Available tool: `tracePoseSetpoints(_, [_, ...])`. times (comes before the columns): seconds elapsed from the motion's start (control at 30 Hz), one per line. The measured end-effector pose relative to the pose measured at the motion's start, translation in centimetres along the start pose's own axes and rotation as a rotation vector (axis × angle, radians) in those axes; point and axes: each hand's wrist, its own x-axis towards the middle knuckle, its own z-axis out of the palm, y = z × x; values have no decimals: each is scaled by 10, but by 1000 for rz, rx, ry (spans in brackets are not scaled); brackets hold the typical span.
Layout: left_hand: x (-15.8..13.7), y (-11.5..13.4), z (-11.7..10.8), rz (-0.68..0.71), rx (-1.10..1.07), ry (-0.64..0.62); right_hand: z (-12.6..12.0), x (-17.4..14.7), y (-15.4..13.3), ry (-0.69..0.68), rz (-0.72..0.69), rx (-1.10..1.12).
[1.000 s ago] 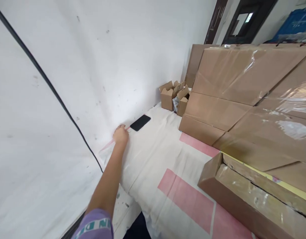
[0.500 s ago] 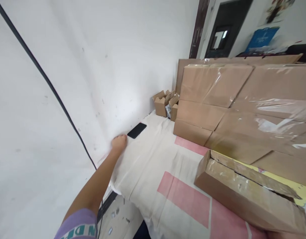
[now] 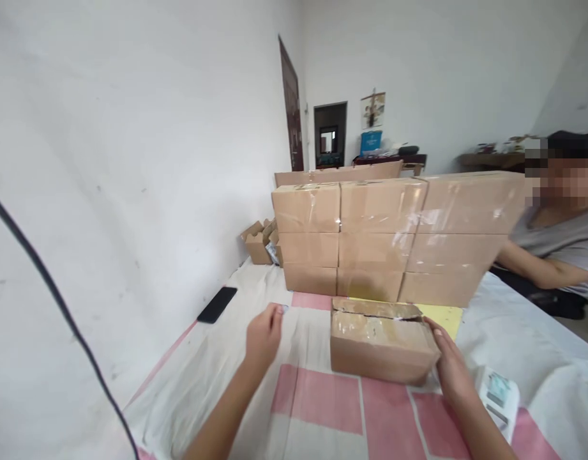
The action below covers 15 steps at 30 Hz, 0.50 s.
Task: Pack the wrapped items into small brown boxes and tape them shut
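My left hand [image 3: 263,335] is closed in a pinch above the cloth, left of a long brown cardboard box [image 3: 380,351]. A tiny pale-grey piece [image 3: 285,309] shows at its fingertips, too small to name. My right hand [image 3: 451,365] grips the right end of this box, its fingers along the far corner; the thumb is hard to see. The box lies lengthwise on the cloth, with a taped, worn top and a slightly raised flap along the far side. Left of my left hand, a black phone [image 3: 218,305] lies flat near the wall.
Behind the box stands a wrapped stack of cardboard boxes [image 3: 370,249]. Small open cartons [image 3: 258,246] sit by the wall. A white device [image 3: 498,399] lies beside my right forearm. A black cable [image 3: 49,281] hangs at left. Another person [image 3: 557,249] sits at far right.
My left hand has moved from the wall edge beside the phone to near the box, with a tiny piece in its fingers. The view has swung right, bringing my right hand into sight.
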Motion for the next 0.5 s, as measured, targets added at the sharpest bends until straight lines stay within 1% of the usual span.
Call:
tracePoseSetpoints(0.07, [-22, 51, 15, 270, -176, -33, -17, -12, -19, -23, -25, -7])
tracePoseSetpoints(0.1, [-35, 74, 23, 431, -207, -65, -27, -22, -31, -43, -88, -22])
tracePoseSetpoints(0.13, [-48, 94, 33, 574, -204, -83, -36, -33, -42, -81, -190, -53])
tracePoseSetpoints(0.17, [-61, 110, 42, 685, -188, -103, -45, -46, -53, -131, -309, -106])
tracePoseSetpoints(0.23, [-85, 135, 59, 833, -159, -151, -60, -71, -71, -243, -521, -267])
tracePoseSetpoints(0.27, [-94, 143, 66, 874, -151, -174, -66, -82, -77, -290, -586, -357])
tracePoseSetpoints(0.33, [-107, 156, 75, 913, -158, -206, -76, -99, -86, -363, -630, -494])
tracePoseSetpoints(0.4, [-113, 166, 79, 920, -192, -217, -83, -108, -90, -411, -611, -548])
tracePoseSetpoints(0.5, [-116, 178, 82, 938, -198, -232, -91, -117, -91, -435, -553, -541])
